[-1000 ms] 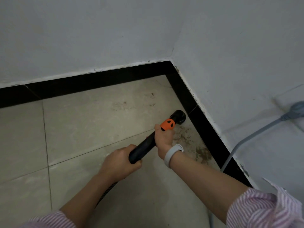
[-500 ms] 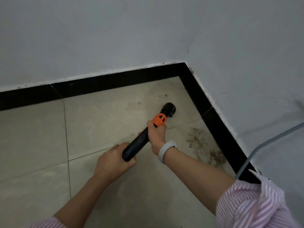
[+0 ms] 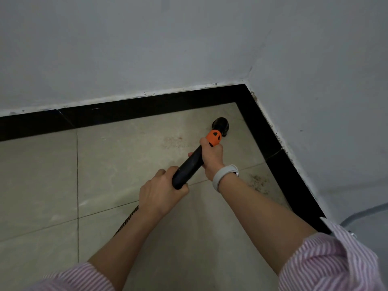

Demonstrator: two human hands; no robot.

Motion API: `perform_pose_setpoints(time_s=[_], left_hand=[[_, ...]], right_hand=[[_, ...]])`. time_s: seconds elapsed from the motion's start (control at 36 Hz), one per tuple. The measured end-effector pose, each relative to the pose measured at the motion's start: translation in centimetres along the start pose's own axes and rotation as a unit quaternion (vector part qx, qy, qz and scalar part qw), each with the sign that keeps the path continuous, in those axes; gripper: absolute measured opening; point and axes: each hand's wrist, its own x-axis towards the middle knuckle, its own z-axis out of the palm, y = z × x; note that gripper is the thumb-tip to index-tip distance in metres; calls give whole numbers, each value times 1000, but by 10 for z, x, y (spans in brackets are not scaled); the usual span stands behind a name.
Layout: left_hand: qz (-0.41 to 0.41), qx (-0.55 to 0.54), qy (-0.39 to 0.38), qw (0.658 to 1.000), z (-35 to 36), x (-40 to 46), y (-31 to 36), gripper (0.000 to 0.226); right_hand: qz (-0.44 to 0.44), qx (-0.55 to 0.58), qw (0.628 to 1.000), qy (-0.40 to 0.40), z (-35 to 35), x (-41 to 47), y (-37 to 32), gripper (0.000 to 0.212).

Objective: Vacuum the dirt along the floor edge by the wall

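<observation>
A black vacuum wand (image 3: 190, 164) with an orange collar (image 3: 213, 138) points toward the room corner. Its round black nozzle (image 3: 220, 125) sits on the beige floor tile close to the black skirting (image 3: 262, 131). My right hand (image 3: 212, 158) grips the wand just below the orange collar; a pale wristband is on that wrist. My left hand (image 3: 162, 192) grips the wand's lower end, where a ribbed hose (image 3: 128, 218) leaves it. Brown dirt (image 3: 259, 182) lies on the tile along the right wall's skirting, right of my right forearm. A fainter smear (image 3: 174, 141) lies left of the nozzle.
Two grey-white walls (image 3: 147, 49) meet at a corner at upper right, edged by the black skirting. A grey cable (image 3: 361, 213) runs along the right wall near my striped right sleeve. Beige tiles (image 3: 37, 175) stretch to the left.
The nozzle has moved away from the dirt patch by the right wall and up toward the corner. Both hands keep their grip on the wand. The view has shifted left.
</observation>
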Motion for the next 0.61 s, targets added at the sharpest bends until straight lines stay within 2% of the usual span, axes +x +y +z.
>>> perform_pose_setpoints(time_s=[0.25,0.47,0.61], left_hand=[[-7,3,39,999,-4,-21,-21,37],[-17,11,54,998,-23,-45,-45,44],[-42,22,61,997,-40,-64,-57,34]], right_hand=[[16,1,998,-58,14,-10,13,31],[27,-14,997,-72,36,-31,33,29],[33,-36,992,-113,53,-48,43,32]])
